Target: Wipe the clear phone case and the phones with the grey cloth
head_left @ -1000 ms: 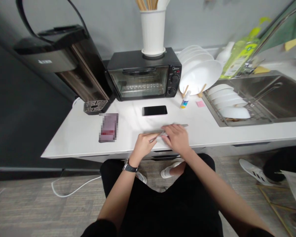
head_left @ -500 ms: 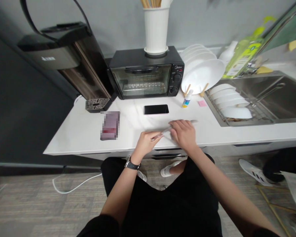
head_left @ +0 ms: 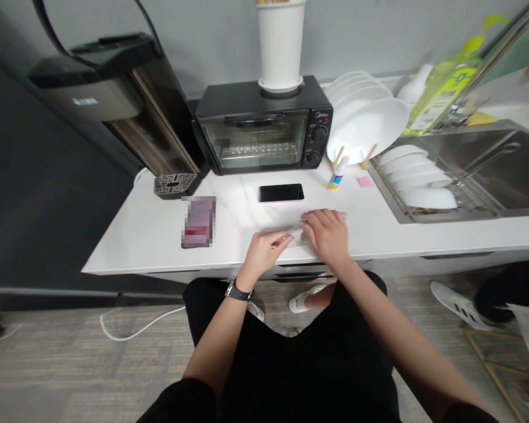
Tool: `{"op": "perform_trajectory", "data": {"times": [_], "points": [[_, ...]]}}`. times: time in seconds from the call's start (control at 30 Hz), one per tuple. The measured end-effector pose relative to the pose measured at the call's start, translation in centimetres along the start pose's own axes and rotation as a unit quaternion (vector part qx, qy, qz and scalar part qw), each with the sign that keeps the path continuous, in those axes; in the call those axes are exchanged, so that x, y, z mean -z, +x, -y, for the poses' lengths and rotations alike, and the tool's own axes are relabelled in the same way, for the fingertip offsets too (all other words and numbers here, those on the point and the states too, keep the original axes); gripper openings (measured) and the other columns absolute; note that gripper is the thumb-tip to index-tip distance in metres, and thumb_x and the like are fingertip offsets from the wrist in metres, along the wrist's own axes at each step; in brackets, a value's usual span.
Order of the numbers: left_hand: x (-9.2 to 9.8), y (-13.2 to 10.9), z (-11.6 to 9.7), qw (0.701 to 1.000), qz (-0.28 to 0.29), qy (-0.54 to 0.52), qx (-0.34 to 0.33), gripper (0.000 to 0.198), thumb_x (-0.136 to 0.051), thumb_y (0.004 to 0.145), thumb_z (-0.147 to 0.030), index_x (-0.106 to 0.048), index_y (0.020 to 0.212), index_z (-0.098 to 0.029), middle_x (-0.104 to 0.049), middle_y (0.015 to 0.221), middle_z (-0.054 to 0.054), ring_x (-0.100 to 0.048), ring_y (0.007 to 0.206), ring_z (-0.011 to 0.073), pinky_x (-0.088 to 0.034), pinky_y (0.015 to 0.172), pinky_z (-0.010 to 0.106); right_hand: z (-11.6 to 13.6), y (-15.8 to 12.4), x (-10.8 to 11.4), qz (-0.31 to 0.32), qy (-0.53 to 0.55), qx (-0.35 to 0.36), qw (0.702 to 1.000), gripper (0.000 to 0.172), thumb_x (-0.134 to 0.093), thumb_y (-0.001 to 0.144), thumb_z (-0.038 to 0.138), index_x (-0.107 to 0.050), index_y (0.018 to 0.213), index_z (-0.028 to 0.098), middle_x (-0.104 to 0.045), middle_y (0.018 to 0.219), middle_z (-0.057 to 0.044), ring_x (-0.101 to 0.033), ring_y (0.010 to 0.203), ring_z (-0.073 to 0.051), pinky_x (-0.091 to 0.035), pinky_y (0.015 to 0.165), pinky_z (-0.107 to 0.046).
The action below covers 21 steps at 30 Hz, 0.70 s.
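Between my hands, low over the counter's front part, is a thin, pale, partly see-through sheet [head_left: 296, 237]; its exact kind cannot be made out. My left hand [head_left: 267, 248], with a dark-strapped watch on its wrist, pinches the sheet's left end between thumb and fingers. Over its right part lies my right hand [head_left: 328, 236], fingers together and bent down on it, hiding much of it. A pale edge sticks out past the right fingers. Just behind the hands a phone [head_left: 281, 192] with a dark screen lies flat.
A small white-capped bottle [head_left: 336, 174] and a pink paper square [head_left: 365, 181] are behind right. At left lies a pixelated purple packet [head_left: 199, 221] near a water dispenser [head_left: 127, 100]. A toaster oven [head_left: 264, 135], plates [head_left: 370, 129] and a sink [head_left: 489, 170] line the back and right.
The sheet between my hands lies flatter and its pale edge right of my fingers shows less. Both hands keep nearly the same place; the view has tipped slightly downward.
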<state>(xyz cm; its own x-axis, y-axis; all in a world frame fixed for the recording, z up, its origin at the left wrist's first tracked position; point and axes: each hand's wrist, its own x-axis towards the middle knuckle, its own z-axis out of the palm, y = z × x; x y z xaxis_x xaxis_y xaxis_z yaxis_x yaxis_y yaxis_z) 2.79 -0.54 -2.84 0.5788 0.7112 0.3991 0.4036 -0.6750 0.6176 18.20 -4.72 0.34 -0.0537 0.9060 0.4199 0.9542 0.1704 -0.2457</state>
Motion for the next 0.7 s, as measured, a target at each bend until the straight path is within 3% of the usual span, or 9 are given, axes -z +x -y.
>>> {"op": "perform_trajectory", "data": {"times": [0.1,0.2,0.3,0.37,0.43,0.53,0.6,0.7], "points": [[-0.3,0.1,-0.4,1.000,-0.005,-0.007,-0.002,0.017,-0.040,0.070,-0.022,-0.053,0.080,-0.017,-0.058,0.071,0.000,-0.048,0.056,0.0069,-0.037,0.054,0.018,-0.3,-0.4,0.3,-0.012,-0.016,-0.036,0.999,0.026,-0.026,0.077,0.028,-0.047,0.090,0.022,-0.050,0.091,-0.006,-0.038,0.088,-0.020,-0.021,0.082,-0.038],[-0.4,-0.4,0.6,1.000,-0.011,-0.001,-0.002,0.016,-0.042,0.068,-0.022,-0.052,0.059,-0.013,-0.053,0.055,0.000,-0.045,0.050,0.0070,-0.036,0.050,0.019,3.4,-0.7,-0.1,0.024,0.012,0.025,0.999,0.029,-0.026,0.077,0.031,-0.042,0.099,0.023,-0.046,0.100,-0.004,-0.037,0.092,-0.019,-0.022,0.083,-0.035],[-0.2,-0.9,1.6,1.000,-0.014,0.005,-0.004,0.017,-0.045,0.064,-0.023,-0.048,0.051,-0.013,-0.050,0.050,0.000,-0.044,0.048,0.0078,-0.036,0.048,0.020,6.1,-0.7,-0.6,0.049,0.038,0.091,0.994,0.038,-0.026,0.076,0.035,-0.032,0.111,0.020,-0.039,0.111,-0.003,-0.033,0.097,-0.019,-0.025,0.083,-0.032],[-0.1,-1.0,1.4,1.000,-0.008,0.007,-0.004,0.017,-0.045,0.065,-0.023,-0.049,0.052,-0.013,-0.051,0.051,0.000,-0.045,0.048,0.0078,-0.036,0.048,0.020,5.2,-0.7,-0.6,0.051,0.036,0.089,0.994,0.037,-0.027,0.076,0.035,-0.034,0.110,0.020,-0.042,0.107,-0.004,-0.034,0.095,-0.019,-0.025,0.081,-0.032],[0.0,-0.7,0.6,1.000,-0.002,0.004,-0.007,0.016,-0.042,0.068,-0.022,-0.053,0.059,-0.014,-0.055,0.056,0.000,-0.048,0.052,0.0081,-0.037,0.051,0.019,2.5,-0.8,-0.5,0.033,0.020,0.042,0.998,0.031,-0.027,0.077,0.032,-0.042,0.102,0.020,-0.048,0.097,-0.005,-0.037,0.090,-0.020,-0.025,0.078,-0.034],[0.0,-0.1,-0.8,1.000,0.006,-0.011,-0.019,0.019,-0.040,0.071,-0.021,-0.054,0.084,-0.019,-0.058,0.080,0.000,-0.052,0.071,0.0091,-0.038,0.063,0.019,-1.0,-1.0,-0.2,-0.005,-0.004,-0.035,0.999,0.029,-0.023,0.078,0.025,-0.050,0.087,0.018,-0.052,0.087,-0.006,-0.040,0.084,-0.020,-0.024,0.077,-0.037],[0.0,0.0,-1.0,1.000,0.012,-0.007,-0.022,0.023,-0.039,0.071,-0.019,-0.051,0.090,-0.020,-0.057,0.085,0.000,-0.051,0.075,0.0092,-0.038,0.066,0.019,-1.0,-1.0,-0.4,-0.009,-0.006,-0.038,0.999,0.031,-0.021,0.078,0.021,-0.051,0.085,0.018,-0.052,0.086,-0.006,-0.041,0.083,-0.019,-0.023,0.078,-0.037],[-0.1,-0.2,0.1,1.000,0.011,0.023,-0.010,0.015,-0.041,0.068,-0.016,-0.056,0.070,-0.014,-0.058,0.066,0.002,-0.051,0.061,0.0102,-0.038,0.058,0.020,2.5,-0.8,-1.0,0.004,0.009,-0.003,1.000,0.029,-0.024,0.077,0.024,-0.049,0.091,0.021,-0.051,0.091,-0.003,-0.041,0.085,-0.017,-0.023,0.080,-0.035]]}}
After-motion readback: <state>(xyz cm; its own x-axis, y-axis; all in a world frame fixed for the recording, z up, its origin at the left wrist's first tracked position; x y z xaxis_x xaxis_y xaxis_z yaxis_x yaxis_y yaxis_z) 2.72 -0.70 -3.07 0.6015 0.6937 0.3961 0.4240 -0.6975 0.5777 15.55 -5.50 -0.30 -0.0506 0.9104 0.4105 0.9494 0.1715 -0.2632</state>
